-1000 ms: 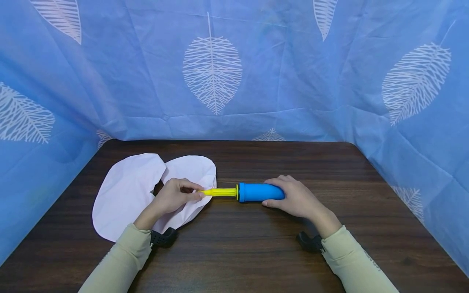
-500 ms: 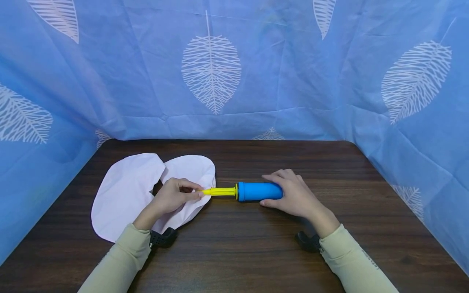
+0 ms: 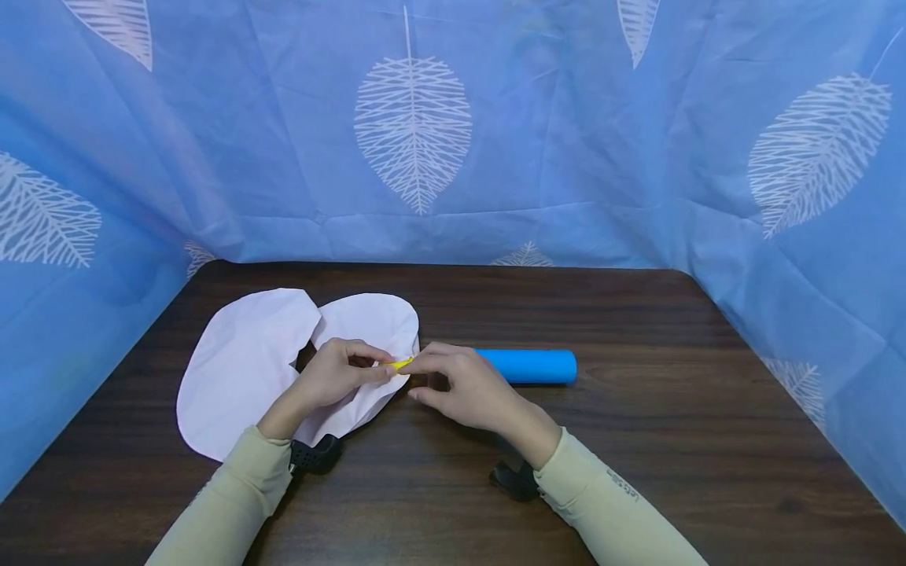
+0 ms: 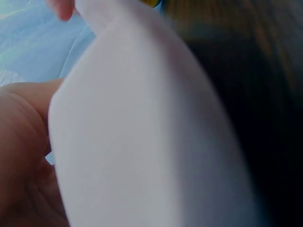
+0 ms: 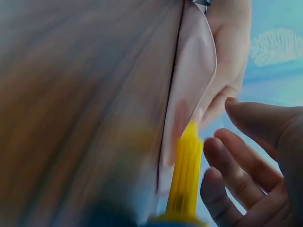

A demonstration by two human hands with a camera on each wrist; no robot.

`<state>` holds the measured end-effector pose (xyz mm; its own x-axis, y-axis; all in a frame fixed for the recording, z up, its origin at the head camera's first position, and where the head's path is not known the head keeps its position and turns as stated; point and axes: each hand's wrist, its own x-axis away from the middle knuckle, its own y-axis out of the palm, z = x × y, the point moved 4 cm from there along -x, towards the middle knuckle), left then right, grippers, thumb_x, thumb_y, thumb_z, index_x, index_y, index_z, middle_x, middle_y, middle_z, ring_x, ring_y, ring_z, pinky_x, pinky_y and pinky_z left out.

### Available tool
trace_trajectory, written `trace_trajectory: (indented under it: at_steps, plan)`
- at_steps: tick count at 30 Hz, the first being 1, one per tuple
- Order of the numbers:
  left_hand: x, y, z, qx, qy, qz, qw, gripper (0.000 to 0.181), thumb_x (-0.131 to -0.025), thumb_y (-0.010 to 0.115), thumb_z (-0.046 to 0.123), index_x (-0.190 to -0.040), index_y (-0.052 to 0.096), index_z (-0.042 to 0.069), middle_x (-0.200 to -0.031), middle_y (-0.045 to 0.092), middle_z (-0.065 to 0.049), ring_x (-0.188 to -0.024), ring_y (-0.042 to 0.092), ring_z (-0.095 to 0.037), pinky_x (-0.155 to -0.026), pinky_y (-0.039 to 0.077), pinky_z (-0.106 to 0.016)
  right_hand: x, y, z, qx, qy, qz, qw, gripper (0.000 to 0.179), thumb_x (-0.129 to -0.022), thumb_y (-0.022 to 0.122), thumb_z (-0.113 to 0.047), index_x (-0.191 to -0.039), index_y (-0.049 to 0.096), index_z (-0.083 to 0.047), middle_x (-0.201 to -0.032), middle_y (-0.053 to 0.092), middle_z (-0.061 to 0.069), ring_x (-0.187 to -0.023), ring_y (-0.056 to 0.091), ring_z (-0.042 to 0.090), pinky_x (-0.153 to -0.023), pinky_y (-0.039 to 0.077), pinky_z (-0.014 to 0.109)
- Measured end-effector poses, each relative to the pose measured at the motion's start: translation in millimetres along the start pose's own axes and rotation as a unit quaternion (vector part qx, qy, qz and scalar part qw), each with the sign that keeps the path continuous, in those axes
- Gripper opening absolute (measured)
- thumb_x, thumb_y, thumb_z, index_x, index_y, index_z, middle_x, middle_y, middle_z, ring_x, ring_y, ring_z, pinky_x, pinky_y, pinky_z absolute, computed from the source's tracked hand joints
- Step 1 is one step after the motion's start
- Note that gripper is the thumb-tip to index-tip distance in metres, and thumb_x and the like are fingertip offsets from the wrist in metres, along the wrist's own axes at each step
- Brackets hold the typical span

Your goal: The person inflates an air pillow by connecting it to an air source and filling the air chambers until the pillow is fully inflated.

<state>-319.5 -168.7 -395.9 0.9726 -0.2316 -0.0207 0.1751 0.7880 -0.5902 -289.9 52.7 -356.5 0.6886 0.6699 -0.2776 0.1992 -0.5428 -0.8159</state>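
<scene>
Head view gives me both hands close together, left of centre over the dark wood-grained bench [image 3: 672, 354]. The left hand [image 3: 331, 376] has thumb and forefinger closed in a pinch on a thin, flat white sheet with rounded lobes [image 3: 241, 369], right where the tip of a ribbed yellow plastic nozzle [image 5: 184, 175] meets it; I cannot tell whether the tip sits inside. From the right wrist I see the right hand [image 3: 460, 385] with its thumb and loosely bent fingers parted, holding nothing, just beside the nozzle. That hand hides most of the nozzle from above.

Past its knuckles, I have a smooth blue cylinder [image 3: 538, 367] lying on its side, joined to the nozzle and pointing along the bench. The white sheet spreads to the left, a notch showing wood between its lobes, and its left lobe reaches under the left forearm. A narrow strip of bench separates the sheet from the far edge; a much wider stretch runs from the cylinder's blunt end to the right edge. Around the far and side edges I see blue cloth with white leaf prints [image 3: 566, 118] hanging close.
</scene>
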Motion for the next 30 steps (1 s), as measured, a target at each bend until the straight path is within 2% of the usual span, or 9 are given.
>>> trace_trajectory:
  at_steps: [5, 10, 19, 23, 28, 30]
  plan:
    - [0.7, 1.7, 0.3, -0.004, 0.019, 0.000, 0.9998, 0.020, -0.095, 0.081, 0.018, -0.114, 0.085, 0.012, -0.099, 0.078, -0.004, -0.084, 0.058, -0.016, -0.072, 0.047, -0.026, -9.6, 16.0, -3.1, -0.059, 0.012, -0.029, 0.9977, 0.029, -0.096, 0.083, -0.018, -0.126, 0.081, -0.018, -0.123, 0.078, -0.002, -0.086, 0.062, 0.008, -0.075, 0.053, 0.023]
    - [1.3, 2.5, 0.4, -0.011, 0.034, 0.006, 0.9993, 0.020, -0.096, 0.080, 0.016, -0.114, 0.085, 0.012, -0.099, 0.079, -0.005, -0.082, 0.057, -0.016, -0.069, 0.044, -0.025, -14.0, 27.4, 0.6, -0.116, 0.020, -0.025, 0.9928, 0.026, -0.095, 0.084, -0.015, -0.120, 0.083, -0.015, -0.119, 0.080, 0.000, -0.085, 0.063, 0.007, -0.076, 0.056, 0.023]
    - [3.6, 3.9, -2.8, -0.006, 0.029, 0.008, 0.9995, 0.020, -0.096, 0.079, 0.018, -0.115, 0.085, 0.012, -0.106, 0.081, -0.006, -0.085, 0.060, -0.015, -0.073, 0.046, -0.025, -20.3, 42.3, 4.8, -0.167, 0.068, -0.030, 0.9831, 0.022, -0.092, 0.086, -0.013, -0.113, 0.084, -0.016, -0.119, 0.080, -0.001, -0.081, 0.065, 0.002, -0.073, 0.055, 0.022]
    - [3.7, 4.0, -2.6, -0.003, 0.022, 0.005, 0.9997, 0.021, -0.097, 0.080, 0.020, -0.115, 0.085, 0.013, -0.105, 0.082, -0.006, -0.083, 0.058, -0.015, -0.069, 0.043, -0.025, -20.5, 45.9, 8.0, -0.186, 0.079, -0.026, 0.9791, 0.017, -0.094, 0.084, -0.011, -0.110, 0.086, -0.014, -0.116, 0.082, 0.001, -0.077, 0.067, 0.002, -0.068, 0.055, 0.021]
    - [3.2, 4.3, -2.3, -0.005, 0.020, 0.005, 0.9998, 0.023, -0.095, 0.082, 0.024, -0.115, 0.085, 0.013, -0.097, 0.081, -0.004, -0.079, 0.057, -0.014, -0.066, 0.041, -0.024, -19.2, 47.8, 10.3, -0.207, 0.077, -0.028, 0.9749, 0.011, -0.095, 0.081, -0.007, -0.104, 0.086, -0.013, -0.107, 0.081, 0.003, -0.070, 0.069, 0.006, -0.064, 0.056, 0.023]
    - [2.9, 4.5, -2.3, -0.006, 0.017, 0.006, 0.9998, 0.023, -0.094, 0.083, 0.026, -0.114, 0.086, 0.013, -0.094, 0.081, -0.002, -0.080, 0.057, -0.013, -0.066, 0.041, -0.023, -19.3, 47.9, 11.0, -0.204, 0.067, -0.032, 0.9761, 0.009, -0.095, 0.081, -0.007, -0.101, 0.086, -0.013, -0.106, 0.080, 0.003, -0.072, 0.069, 0.006, -0.066, 0.057, 0.024]
